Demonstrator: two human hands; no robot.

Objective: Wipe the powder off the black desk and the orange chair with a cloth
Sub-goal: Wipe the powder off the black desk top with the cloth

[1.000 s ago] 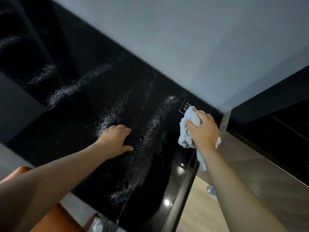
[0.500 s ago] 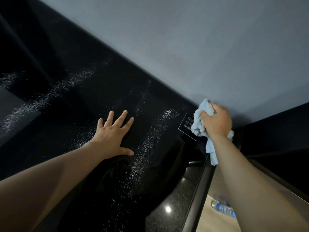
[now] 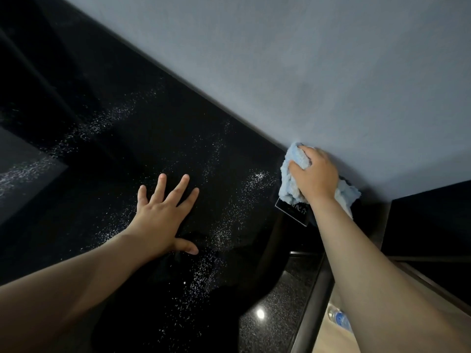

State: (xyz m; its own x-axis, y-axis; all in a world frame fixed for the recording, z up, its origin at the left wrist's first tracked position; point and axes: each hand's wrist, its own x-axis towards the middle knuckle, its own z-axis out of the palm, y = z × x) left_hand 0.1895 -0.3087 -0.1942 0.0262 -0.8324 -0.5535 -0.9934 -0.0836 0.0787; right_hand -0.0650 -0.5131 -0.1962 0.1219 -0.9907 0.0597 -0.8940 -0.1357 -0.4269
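Now right hand [image 3: 314, 174] clutches bunched cloth [image 3: 290, 191], tail trailing rightward; left hand [image 3: 159, 217] lies spread on desk [image 3: 178, 138].

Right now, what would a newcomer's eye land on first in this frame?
The white powder scattered in streaks across the glossy black desk stands out most. At the desk's far right corner, against the grey wall, the right hand grips a bunched light blue cloth. The left hand rests flat with spread fingers on the middle of the desk, amid the powder.
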